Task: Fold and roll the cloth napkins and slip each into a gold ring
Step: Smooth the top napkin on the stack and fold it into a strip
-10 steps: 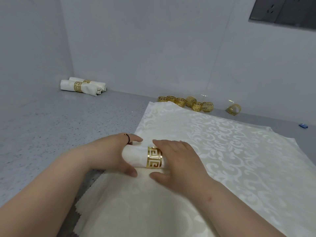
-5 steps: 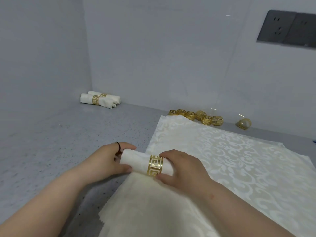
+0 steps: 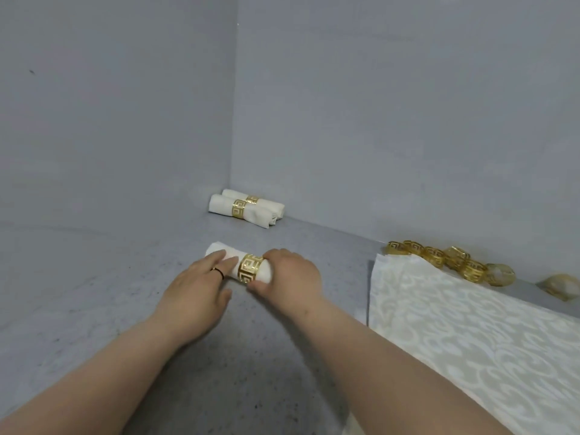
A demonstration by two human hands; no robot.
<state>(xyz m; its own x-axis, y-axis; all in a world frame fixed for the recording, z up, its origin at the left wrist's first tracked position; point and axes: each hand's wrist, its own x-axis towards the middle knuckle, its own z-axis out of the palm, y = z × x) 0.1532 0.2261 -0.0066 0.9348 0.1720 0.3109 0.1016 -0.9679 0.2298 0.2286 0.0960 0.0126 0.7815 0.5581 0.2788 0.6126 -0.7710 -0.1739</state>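
A rolled white napkin (image 3: 265, 273) with a gold ring (image 3: 249, 268) around its middle is held over the grey counter, left of the flat stack. My right hand (image 3: 290, 276) grips its right end, thumb underneath. My left hand (image 3: 201, 285) lies with straight fingers on its left end. Two finished rolled napkins (image 3: 248, 208) in gold rings lie in the far corner. A flat stack of patterned cream napkins (image 3: 470, 334) is spread at the right.
Several loose gold rings (image 3: 452, 259) lie in a row along the back wall behind the flat napkins, one more (image 3: 560, 285) farther right. Grey walls close the counter (image 3: 94, 293) at the left and back.
Both hands have carried the ringed roll off the flat napkin stack, leftward and farther away toward the corner. My view has turned left.
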